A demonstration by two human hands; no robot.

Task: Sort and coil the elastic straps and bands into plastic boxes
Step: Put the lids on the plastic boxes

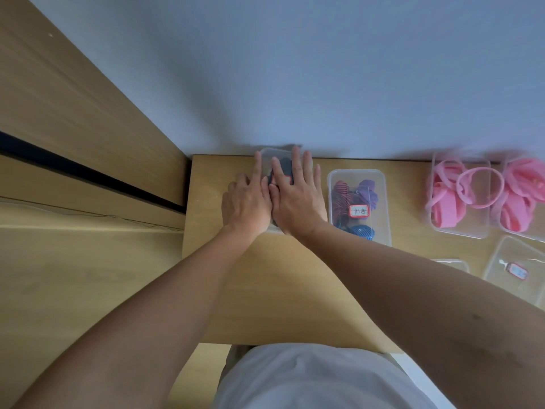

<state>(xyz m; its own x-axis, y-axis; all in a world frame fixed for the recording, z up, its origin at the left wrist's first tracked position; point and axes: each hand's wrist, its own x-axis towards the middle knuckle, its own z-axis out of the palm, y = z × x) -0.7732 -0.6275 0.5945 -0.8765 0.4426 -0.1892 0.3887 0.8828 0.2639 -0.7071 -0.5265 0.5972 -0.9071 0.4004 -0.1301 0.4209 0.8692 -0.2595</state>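
Observation:
A clear plastic box (269,153) with dark bands inside stands at the table's far left, against the wall. My left hand (246,199) and my right hand (296,196) lie flat on its lid, fingers straight, side by side. Most of the box is hidden under them. To its right a closed clear box (380,184) with a red-edged label holds red-striped, purple and blue bands.
Two open boxes (460,231) at the far right hold pink bands, and a pink ring (480,187) lies across them. Clear lids or boxes (516,261) lie in front of those. A wooden cabinet side (88,128) flanks the table (280,276) on the left.

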